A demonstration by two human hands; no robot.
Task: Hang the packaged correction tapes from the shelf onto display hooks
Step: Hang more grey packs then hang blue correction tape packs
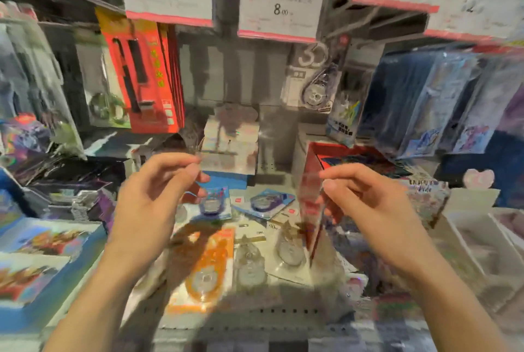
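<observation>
The view is blurred. My left hand (158,195) is raised over the shelf and pinches the top of a blue packaged correction tape (213,200) that hangs from its fingers. My right hand (365,204) pinches a red-backed clear package (312,209), held edge-on to the camera. On the white shelf (255,314) below lie several more packages: an orange one (205,272), a blue one (265,202) and two clear-grey ones (290,246). One grey correction tape package (314,79) hangs on a hook under the 8.00 price tag (280,8).
Red packages (147,73) hang at the upper left and blue ones (425,102) at the right. A red box (354,158) stands behind my right hand. Colourful card boxes (42,255) sit at the left, white trays (482,238) at the right.
</observation>
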